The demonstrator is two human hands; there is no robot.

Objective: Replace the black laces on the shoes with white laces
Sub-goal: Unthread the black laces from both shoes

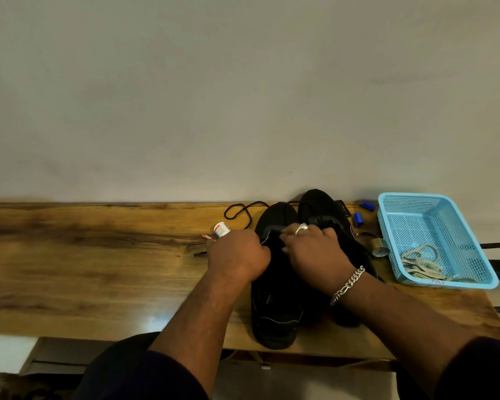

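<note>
Two black shoes stand side by side on the wooden table (98, 255), toes toward the wall: the left shoe (274, 307) and the right shoe (318, 203). My left hand (237, 255) and my right hand (312, 249) meet over the left shoe's lacing area, fingers curled at its upper edge. What they pinch is hidden among the black fabric. A loose black lace (243, 210) lies on the table behind my left hand. White laces (422, 262) lie coiled in a blue plastic basket (456, 223) at the right.
A small white labelled tube (221, 229) lies by my left hand. Two blue caps (358, 219) and a tape roll (378, 246) sit between the shoes and the basket. The wall stands right behind the table; the table's left part is bare wood.
</note>
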